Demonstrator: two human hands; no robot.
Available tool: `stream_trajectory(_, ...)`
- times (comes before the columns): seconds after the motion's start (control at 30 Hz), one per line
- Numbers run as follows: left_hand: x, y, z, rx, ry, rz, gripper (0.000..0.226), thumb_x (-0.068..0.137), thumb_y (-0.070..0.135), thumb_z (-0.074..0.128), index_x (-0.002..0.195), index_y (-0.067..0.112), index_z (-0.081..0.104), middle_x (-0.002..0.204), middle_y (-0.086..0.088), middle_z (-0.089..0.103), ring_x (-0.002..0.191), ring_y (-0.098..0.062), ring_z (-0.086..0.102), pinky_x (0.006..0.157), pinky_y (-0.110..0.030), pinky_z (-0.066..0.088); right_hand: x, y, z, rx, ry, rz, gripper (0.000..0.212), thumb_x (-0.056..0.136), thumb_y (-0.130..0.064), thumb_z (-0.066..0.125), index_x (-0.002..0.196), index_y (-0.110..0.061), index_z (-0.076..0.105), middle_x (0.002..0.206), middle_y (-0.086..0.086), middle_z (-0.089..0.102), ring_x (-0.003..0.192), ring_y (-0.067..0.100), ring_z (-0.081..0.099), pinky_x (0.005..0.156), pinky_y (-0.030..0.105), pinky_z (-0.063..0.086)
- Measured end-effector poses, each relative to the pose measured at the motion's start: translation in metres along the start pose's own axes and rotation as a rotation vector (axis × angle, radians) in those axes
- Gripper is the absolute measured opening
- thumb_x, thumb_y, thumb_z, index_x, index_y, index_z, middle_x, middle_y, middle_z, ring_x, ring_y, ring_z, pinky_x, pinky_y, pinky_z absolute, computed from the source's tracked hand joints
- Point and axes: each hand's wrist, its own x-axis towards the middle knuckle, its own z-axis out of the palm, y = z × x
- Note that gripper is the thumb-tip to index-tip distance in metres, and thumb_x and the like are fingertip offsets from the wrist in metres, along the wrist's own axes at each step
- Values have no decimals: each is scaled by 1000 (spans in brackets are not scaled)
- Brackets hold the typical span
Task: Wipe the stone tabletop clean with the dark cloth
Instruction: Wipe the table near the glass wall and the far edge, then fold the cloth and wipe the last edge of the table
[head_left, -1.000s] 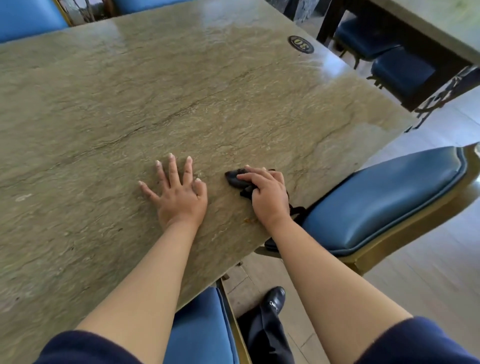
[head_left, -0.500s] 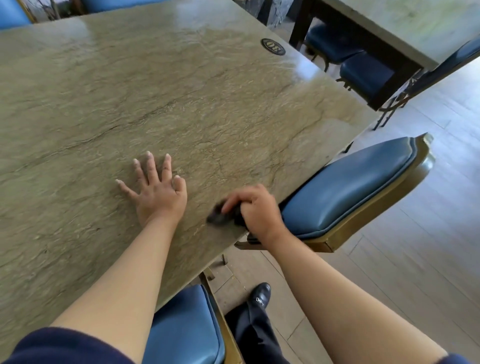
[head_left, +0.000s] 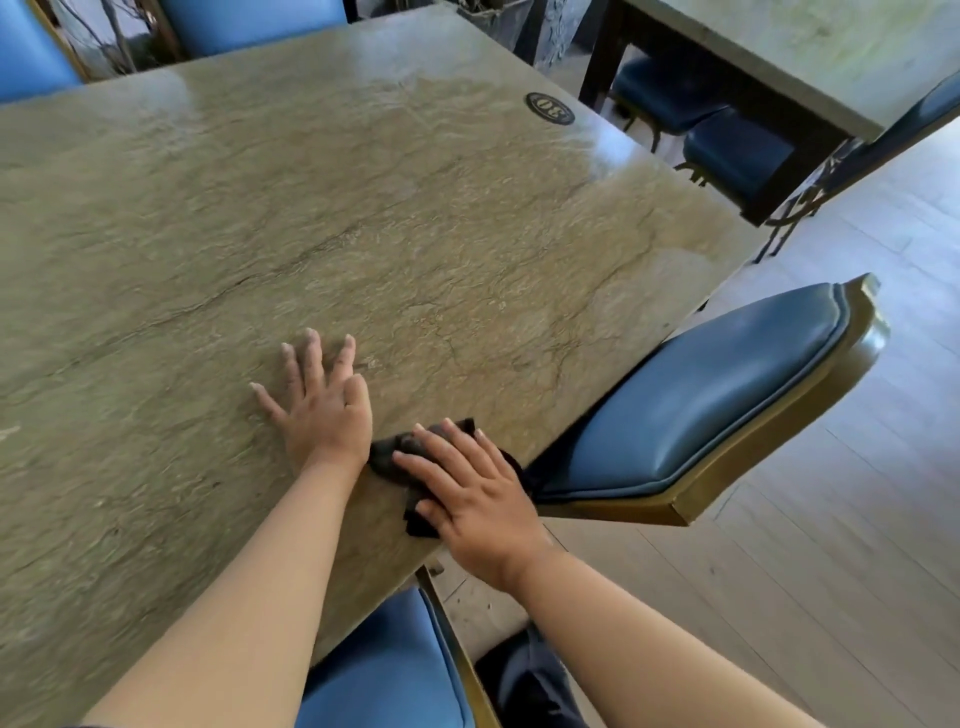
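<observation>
The left hand lies flat on the stone surface, fingers straight and slightly spread, holding nothing. Just beside its wrist, the right hand presses the dark cloth onto the surface near the near edge, its fingers extended and a little apart over the crumpled fabric. A round black number plate sits at the far corner. A blue padded chair stands tucked at the right side.
</observation>
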Motion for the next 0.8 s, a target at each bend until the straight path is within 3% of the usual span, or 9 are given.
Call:
stream_trajectory(0.07, 0, -1, -1, -10, -8, 8, 52, 101, 31, 20, 151, 41, 19, 163, 7, -2, 149, -15, -12, 115, -55, -16, 16, 14, -1, -104, 39, 65, 50, 99, -45, 27, 148, -35, 29, 158, -6, 23, 148, 20, 9, 119, 40, -2)
stream_trajectory(0.17, 0, 0, 1, 90, -20, 8, 52, 100, 42, 19, 152, 41, 13, 163, 6, -7, 148, -17, -15, 115, -57, -15, 59, 40, -13, -90, 86, 415, 56, 97, -48, 12, 151, -33, 18, 162, -2, 10, 148, 24, -5, 116, 40, -14)
stream_trajectory(0.23, 0, 2, 3, 172, -22, 2, 55, 99, 49, 18, 153, 41, 9, 163, 4, -10, 148, -19, -17, 114, -59, -14, 82, 66, -22, -115, 96, 646, 55, 99, -47, 13, 152, -31, 10, 162, -2, -3, 147, 23, -14, 115, 41, -17)
stream_trajectory(0.33, 2, 4, 7, 210, -12, -13, 59, 97, 53, 19, 153, 40, 7, 163, 3, -11, 148, -21, -18, 114, -62, -12, 106, 107, -43, -106, 116, 952, 57, 101, -47, 15, 153, -26, 5, 162, 2, -10, 146, 26, -16, 117, 45, -13)
stream_trajectory(0.43, 3, 7, 9, 212, 8, -22, 60, 96, 53, 21, 153, 39, 7, 163, 3, -12, 149, -23, -16, 113, -63, -11, 123, 129, -55, -100, 115, 1100, 59, 101, -47, 15, 154, -23, 4, 161, 3, -11, 146, 27, -16, 117, 48, -9)
stream_trajectory(0.53, 4, 7, 11, 222, 20, -26, 60, 96, 52, 22, 153, 39, 7, 163, 3, -12, 149, -25, -14, 112, -64, -11, 136, 119, -54, -139, 70, 968, 59, 100, -47, 14, 154, -24, 3, 161, 0, -13, 146, 26, -18, 117, 47, -11)
stream_trajectory(0.7, 4, 8, 10, 224, 12, -44, 58, 98, 48, 21, 153, 41, 4, 162, 5, -14, 149, -23, -15, 113, -63, -10, 124, 64, -35, -100, -34, 300, 61, 96, -53, 14, 153, -30, 7, 161, -8, -9, 145, 15, -21, 117, 36, -16)
stream_trajectory(0.8, 5, 8, 8, 222, 13, -38, 57, 97, 46, 20, 152, 41, 4, 162, 7, -13, 149, -23, -14, 114, -63, -9, 122, 79, -38, -62, -79, 92, 62, 92, -54, 12, 151, -37, 17, 160, -14, 4, 146, 8, -12, 117, 29, -11)
